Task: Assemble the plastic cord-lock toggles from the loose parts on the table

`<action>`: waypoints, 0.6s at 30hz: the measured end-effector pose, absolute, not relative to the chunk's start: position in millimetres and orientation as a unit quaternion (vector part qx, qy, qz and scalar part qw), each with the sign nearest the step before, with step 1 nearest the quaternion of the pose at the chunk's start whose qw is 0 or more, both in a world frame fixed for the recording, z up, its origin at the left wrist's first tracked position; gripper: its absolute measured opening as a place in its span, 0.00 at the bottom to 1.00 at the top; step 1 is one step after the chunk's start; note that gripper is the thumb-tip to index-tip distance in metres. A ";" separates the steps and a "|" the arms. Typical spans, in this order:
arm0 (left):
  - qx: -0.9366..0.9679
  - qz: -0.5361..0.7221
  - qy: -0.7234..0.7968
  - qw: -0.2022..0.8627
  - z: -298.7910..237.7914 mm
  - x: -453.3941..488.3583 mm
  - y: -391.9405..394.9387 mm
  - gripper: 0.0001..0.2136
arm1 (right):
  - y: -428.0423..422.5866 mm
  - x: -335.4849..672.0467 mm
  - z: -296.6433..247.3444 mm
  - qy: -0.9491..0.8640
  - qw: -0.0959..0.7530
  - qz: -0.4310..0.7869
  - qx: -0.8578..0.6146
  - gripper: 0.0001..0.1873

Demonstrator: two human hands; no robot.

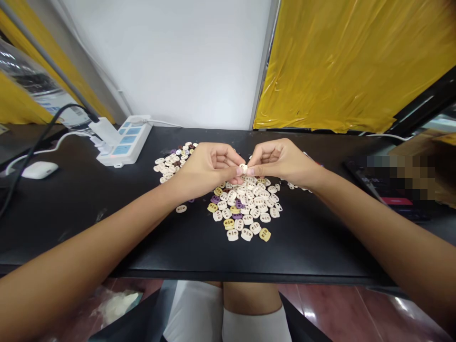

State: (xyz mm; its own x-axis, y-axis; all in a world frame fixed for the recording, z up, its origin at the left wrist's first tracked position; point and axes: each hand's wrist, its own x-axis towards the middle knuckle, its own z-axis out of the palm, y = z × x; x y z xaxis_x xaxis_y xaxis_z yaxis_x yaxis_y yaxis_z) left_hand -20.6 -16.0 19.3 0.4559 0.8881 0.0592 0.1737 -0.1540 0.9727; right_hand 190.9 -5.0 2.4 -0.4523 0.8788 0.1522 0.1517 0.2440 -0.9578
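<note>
A small cream cord lock (243,167) with two holes is pinched between the fingertips of both hands. My left hand (210,166) grips it from the left with thumb and fingers. From the right, my right hand (280,161) closes thumb and forefinger on its other side. Right below them spreads a pile of cord locks (254,202), mostly cream, some yellow and purple. Partly behind my left hand lies another group of cord locks (170,164). A few more show beside my right wrist, mostly hidden by it. One single cream cord lock (181,209) lies apart on the left.
The black table (160,247) carries a white power strip (130,142) with plugs, a white earbud case (40,170) and a clear bottle (53,90) at left. A dark device (388,190) lies at right. Behind stand a white panel (171,61) and yellow sheeting (356,61).
</note>
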 end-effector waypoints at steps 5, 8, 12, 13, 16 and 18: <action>0.723 0.386 0.412 0.398 32.1 -26.1 -15.0 0.02 | 0.2 207.5 18.4 -0.712 0.404 0.403 -0.409 0.18; 0.756 0.374 0.430 0.323 32.5 -30.8 -11.4 0.03 | 11.9 228.5 21.4 -0.690 0.464 0.324 -0.450 0.18; 0.810 0.276 0.402 0.326 22.1 -33.7 -7.5 0.07 | 25.1 248.2 16.1 -0.682 0.399 0.303 -0.532 0.20; 0.820 0.253 0.389 0.336 19.7 -33.8 -7.5 0.08 | 26.1 250.2 15.7 -0.691 0.352 0.297 -0.557 0.20; 0.826 0.229 0.369 0.361 17.3 -33.7 -8.8 0.10 | 24.7 252.7 19.6 -0.713 0.214 0.245 -0.621 0.18; 0.812 0.252 0.377 0.366 19.7 -33.7 -9.4 0.12 | 22.6 254.5 24.6 -0.723 0.152 0.218 -0.638 0.17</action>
State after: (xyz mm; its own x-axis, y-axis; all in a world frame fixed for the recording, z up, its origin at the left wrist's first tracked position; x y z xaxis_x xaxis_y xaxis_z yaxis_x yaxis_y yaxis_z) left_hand -33.7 -9.4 19.7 0.5882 0.7976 0.1336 0.4283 -0.4474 0.7851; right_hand 254.5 22.6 24.6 -0.1389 0.9886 -0.0574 0.8559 0.0907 -0.5091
